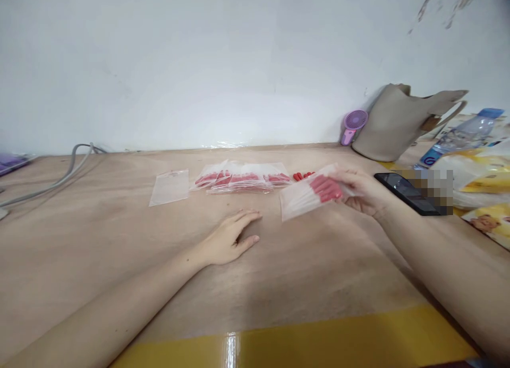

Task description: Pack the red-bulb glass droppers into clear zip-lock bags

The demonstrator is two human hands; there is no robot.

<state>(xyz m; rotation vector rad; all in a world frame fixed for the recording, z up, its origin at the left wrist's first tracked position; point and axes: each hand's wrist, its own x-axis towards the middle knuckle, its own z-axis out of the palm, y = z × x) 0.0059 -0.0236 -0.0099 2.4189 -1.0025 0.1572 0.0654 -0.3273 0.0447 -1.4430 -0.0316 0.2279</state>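
Note:
My right hand [362, 193] grips a clear plastic bag [297, 199] by one end, raised over the table. Several red pieces [325, 188] lie inside it, near my fingers; their exact kind is blurred. My left hand [233, 238] rests on the table with thumb and fingers apart, holding nothing. Beyond it is a pile of similar clear bags [243, 179] with red pieces in them. A flat clear bag [170, 187] without red pieces lies to the left of the pile. A few loose red pieces [303, 176] show behind the held bag, partly hidden by it.
Along the right stand a purple handheld fan [354, 121], a beige bag [394, 123] and a plastic bottle [458, 137]. A black phone [406, 193] lies by my right wrist, near yellow-and-white packaging [486, 174]. Grey cables [66, 174] run at left. Yellow tape [298, 341] crosses the front edge.

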